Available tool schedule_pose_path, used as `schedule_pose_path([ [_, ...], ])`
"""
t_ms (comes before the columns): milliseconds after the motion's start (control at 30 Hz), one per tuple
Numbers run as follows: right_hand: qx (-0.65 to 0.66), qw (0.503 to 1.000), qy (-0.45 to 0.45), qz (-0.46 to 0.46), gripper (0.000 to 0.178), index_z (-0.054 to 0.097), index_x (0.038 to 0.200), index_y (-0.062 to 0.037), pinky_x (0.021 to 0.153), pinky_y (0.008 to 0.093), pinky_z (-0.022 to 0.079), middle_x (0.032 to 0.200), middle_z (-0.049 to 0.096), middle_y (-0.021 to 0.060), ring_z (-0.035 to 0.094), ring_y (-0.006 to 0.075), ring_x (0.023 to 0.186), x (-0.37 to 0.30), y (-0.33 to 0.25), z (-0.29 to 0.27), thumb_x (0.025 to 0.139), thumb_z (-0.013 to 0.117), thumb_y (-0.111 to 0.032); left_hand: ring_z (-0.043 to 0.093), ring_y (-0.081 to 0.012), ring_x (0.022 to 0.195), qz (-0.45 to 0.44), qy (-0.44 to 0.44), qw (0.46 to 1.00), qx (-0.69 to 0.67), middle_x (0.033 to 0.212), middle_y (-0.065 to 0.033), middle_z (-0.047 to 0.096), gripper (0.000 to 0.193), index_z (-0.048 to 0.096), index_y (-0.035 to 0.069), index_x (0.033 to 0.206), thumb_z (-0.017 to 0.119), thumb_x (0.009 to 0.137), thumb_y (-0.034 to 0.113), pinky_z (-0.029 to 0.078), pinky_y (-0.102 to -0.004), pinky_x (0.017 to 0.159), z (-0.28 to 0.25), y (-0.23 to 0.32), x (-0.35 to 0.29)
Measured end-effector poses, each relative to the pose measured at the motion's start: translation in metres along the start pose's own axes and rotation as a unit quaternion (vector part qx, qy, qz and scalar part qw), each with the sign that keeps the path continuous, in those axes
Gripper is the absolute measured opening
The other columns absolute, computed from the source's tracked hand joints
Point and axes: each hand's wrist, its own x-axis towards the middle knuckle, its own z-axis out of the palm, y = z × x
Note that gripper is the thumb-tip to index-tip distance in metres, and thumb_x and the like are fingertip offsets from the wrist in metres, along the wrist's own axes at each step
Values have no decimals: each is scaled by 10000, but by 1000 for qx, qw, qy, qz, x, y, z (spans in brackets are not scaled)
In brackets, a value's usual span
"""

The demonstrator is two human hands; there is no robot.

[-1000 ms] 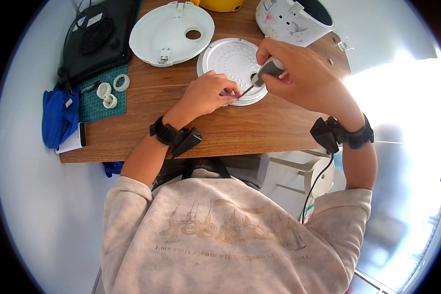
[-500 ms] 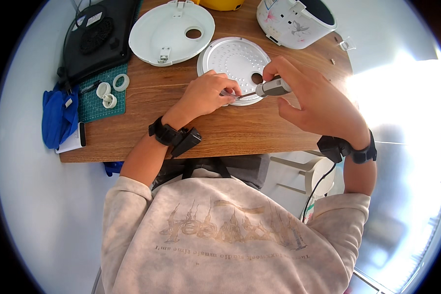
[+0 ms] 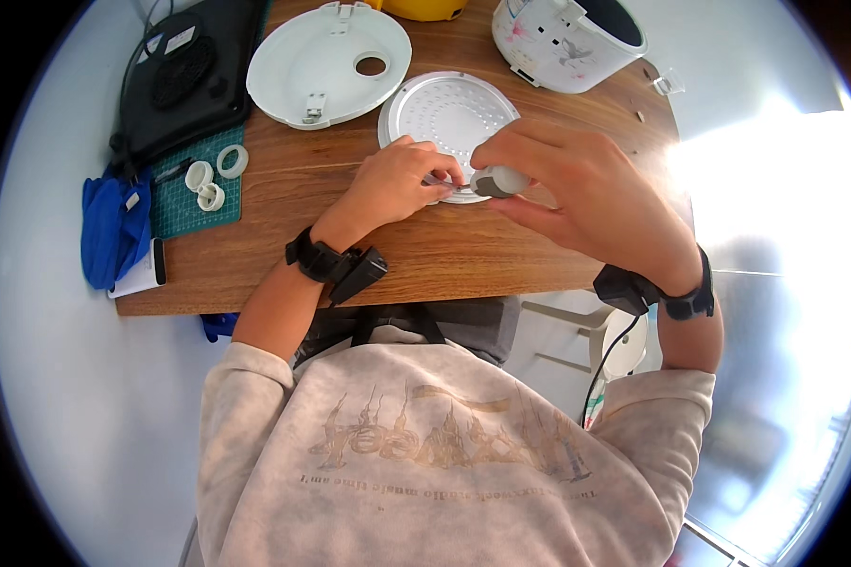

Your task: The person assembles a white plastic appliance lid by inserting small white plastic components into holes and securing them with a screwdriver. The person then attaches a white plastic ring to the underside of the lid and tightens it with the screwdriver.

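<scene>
A round silvery metal plate [image 3: 449, 109] with many small holes lies on the table, like an inner lid plate. My left hand [image 3: 399, 180] is at its near edge, thumb and fingers pinched on a small thin piece that I cannot make out. My right hand [image 3: 591, 184] grips a grey and white electric screwdriver [image 3: 499, 180] with thumb and fingers round its body. Its shaft points to my left fingertips at the plate's near rim; whether the tip touches anything is hidden. My right hand covers the plate's right side.
A white round lid [image 3: 293, 66] with a hole lies behind, left. A flowered white rice cooker body [image 3: 567, 47] is at the back right, beside a clear small part [image 3: 668, 83]. A black appliance [image 3: 184, 85], green mat [image 3: 175, 208], white rings [image 3: 233, 161] and blue cloth [image 3: 113, 227] are left.
My right hand has moved left with the screwdriver, which has swung from lying sideways to a steeper, more end-on tilt. My left hand has stayed nearly still at the plate's rim.
</scene>
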Motion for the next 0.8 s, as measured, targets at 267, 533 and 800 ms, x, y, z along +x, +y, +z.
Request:
schedule_pose_path([
  [267, 23, 1000, -13, -5, 208, 643, 982, -23, 692, 429, 504, 843, 660, 149, 640, 364, 778, 16, 4, -3, 851, 750, -146, 606, -189, 1038, -16, -14, 1000, 10, 975, 52, 700, 137, 775, 284, 1031, 727, 903, 303, 536, -371, 864, -8, 7, -3],
  [533, 24, 997, 68, 40, 310, 659, 873, 5, 610, 388, 516, 724, 658, 166, 632, 354, 649, 28, 16, 9, 788, 801, -258, 604, -192, 1020, -13, -17, 1000, 5, 976, 33, 694, 131, 773, 273, 1020, 728, 902, 308, 534, -367, 855, -6, 6, -1],
  [800, -34, 982, 156, 101, 369, 663, 798, -12, 519, 367, 480, 588, 591, 148, 569, 312, 511, 20, 30, 23, 764, 835, -337, 607, -199, 995, 40, 6, 999, -12, 945, 22, 691, 136, 778, 293, 1027, 734, 899, 292, 534, -366, 844, 8, -10, 2],
])
